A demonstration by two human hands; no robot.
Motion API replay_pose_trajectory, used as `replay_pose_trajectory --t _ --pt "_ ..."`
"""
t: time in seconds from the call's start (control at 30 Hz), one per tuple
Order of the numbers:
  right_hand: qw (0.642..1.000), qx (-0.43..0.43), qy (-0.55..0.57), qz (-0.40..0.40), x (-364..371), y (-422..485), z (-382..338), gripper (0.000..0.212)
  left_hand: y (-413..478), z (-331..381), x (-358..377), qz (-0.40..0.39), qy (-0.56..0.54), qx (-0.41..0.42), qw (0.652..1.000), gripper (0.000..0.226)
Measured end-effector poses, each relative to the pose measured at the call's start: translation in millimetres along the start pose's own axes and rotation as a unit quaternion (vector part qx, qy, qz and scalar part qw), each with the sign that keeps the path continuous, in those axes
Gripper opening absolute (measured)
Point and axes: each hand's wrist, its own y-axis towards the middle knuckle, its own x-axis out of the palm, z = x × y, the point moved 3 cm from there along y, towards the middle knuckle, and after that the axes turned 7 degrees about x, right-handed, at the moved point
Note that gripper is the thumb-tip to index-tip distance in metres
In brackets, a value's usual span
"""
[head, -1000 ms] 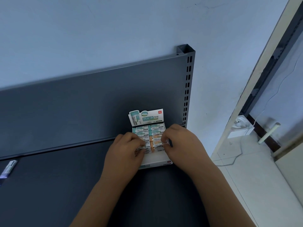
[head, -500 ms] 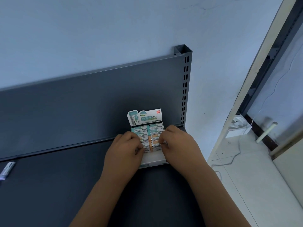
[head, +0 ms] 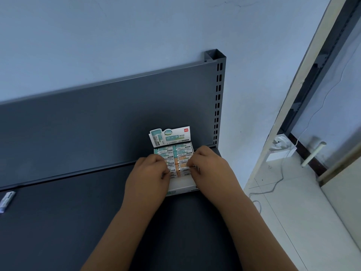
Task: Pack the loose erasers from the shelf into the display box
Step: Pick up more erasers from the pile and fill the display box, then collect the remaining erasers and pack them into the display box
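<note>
Hands both on the box (head: 183, 184): left hand (head: 148, 175) and right hand (head: 210, 166) pinch erasers (head: 180, 153) in its near rows; lone eraser (head: 6, 200) lies far off left, nearer the left hand, long axis pointing away.

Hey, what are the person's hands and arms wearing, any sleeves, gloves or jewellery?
Nothing is worn. The left hand and right hand are bare, with no gloves, rings or watch visible. Both forearms are uncovered down to the bottom edge of the picture, with no sleeve in view.
</note>
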Motion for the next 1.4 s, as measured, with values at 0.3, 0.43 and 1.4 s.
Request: replay_pose_trajectory --t 0.3,0.43,1.4 --pt "0.998 0.044 -0.042 -0.013 -4 -4 -11 0.025 -7 -2 -6 0.017 -0.004 0.019 1.000 0.009" --pt "0.997 0.037 -0.073 0.002 -10 -13 -32 0.037 -17 -7 -23 0.036 -0.018 0.007 0.999 0.039" --pt "0.993 0.088 -0.080 -0.024 88 -83 -205 0.074 -137 -149 -112 -0.054 0.025 -0.101 0.993 0.069"
